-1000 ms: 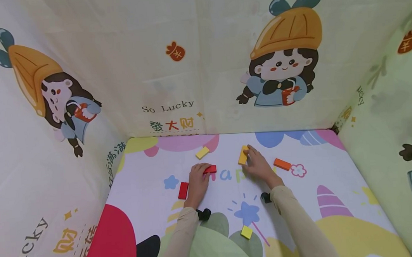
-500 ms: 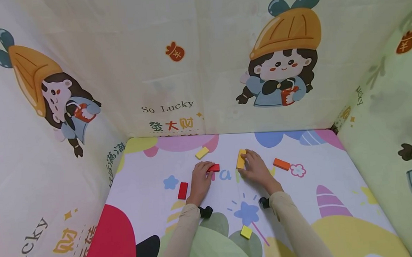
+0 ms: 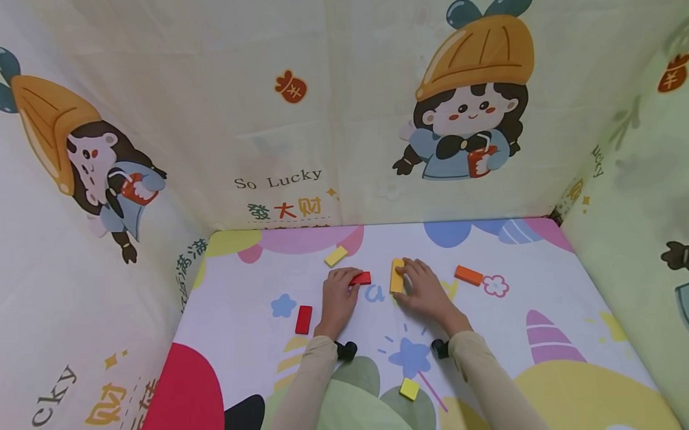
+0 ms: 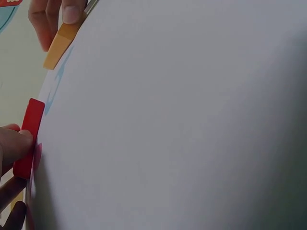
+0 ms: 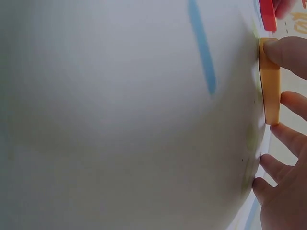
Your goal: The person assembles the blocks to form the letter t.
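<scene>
My left hand (image 3: pixel 338 300) pinches a red block (image 3: pixel 362 278) near the middle of the playmat, thumb pressed on its side in the left wrist view. Just to the right, my right hand (image 3: pixel 427 294) grips a yellow-orange block (image 3: pixel 396 278) between thumb and fingers. That block stands lengthwise away from me, while the red one lies crosswise. A short gap separates the two blocks. In the right wrist view the yellow-orange block (image 5: pixel 271 91) touches the white surface, and a corner of the red block (image 5: pixel 267 15) shows beyond it.
Another red block (image 3: pixel 304 320) lies left of my left wrist. Farther back is a yellow block (image 3: pixel 336 256). An orange block (image 3: pixel 468 275) rests to the right, and a small yellow block (image 3: pixel 409 389) lies nearer me. Printed cloth walls (image 3: pixel 367 201) enclose the mat.
My left hand has moved the red block right and slightly away from me. My right hand has brought the yellow-orange block left and nearer, narrowing the gap between them.
</scene>
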Available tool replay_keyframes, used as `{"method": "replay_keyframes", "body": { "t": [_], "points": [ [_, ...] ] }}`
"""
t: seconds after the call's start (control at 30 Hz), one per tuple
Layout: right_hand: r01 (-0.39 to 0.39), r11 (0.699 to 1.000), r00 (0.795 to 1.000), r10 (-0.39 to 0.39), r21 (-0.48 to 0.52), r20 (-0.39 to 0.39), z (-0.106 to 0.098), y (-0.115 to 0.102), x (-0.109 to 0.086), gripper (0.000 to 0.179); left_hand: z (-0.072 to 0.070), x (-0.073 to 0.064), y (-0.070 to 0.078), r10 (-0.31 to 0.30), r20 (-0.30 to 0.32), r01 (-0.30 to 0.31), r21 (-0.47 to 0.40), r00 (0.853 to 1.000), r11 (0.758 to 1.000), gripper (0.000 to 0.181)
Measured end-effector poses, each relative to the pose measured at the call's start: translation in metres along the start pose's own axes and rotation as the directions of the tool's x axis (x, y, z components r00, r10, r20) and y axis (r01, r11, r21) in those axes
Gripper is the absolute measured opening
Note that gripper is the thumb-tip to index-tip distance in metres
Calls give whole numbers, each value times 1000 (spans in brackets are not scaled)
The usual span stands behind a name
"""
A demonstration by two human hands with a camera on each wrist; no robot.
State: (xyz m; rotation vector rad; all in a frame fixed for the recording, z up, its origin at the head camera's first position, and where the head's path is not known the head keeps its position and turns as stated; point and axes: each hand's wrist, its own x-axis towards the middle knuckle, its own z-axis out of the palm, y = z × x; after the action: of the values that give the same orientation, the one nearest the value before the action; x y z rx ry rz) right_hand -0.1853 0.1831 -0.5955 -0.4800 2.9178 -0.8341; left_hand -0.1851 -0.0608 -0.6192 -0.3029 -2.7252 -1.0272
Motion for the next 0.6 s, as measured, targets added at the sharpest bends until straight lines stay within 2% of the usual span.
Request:
{"method": "replay_keyframes", "body": {
  "t": [0.2, 0.37, 0.6],
  "points": [
    [12, 1000, 1000, -12, 0, 1, 4, -3, -6, 59, 2, 2, 3, 2, -22, -2, 9, 1000, 1000, 33],
    [8, 1000, 999, -9, 22, 34, 9, -6, -11, 59, 6, 3, 2, -24, -31, 23, -6, 999, 1000, 34],
    [-14, 998, 996, 8, 64, 85, 10, -14, -19, 64, 7, 3, 1, -62, 11, 63, -35, 998, 997, 37]
  ]
}}
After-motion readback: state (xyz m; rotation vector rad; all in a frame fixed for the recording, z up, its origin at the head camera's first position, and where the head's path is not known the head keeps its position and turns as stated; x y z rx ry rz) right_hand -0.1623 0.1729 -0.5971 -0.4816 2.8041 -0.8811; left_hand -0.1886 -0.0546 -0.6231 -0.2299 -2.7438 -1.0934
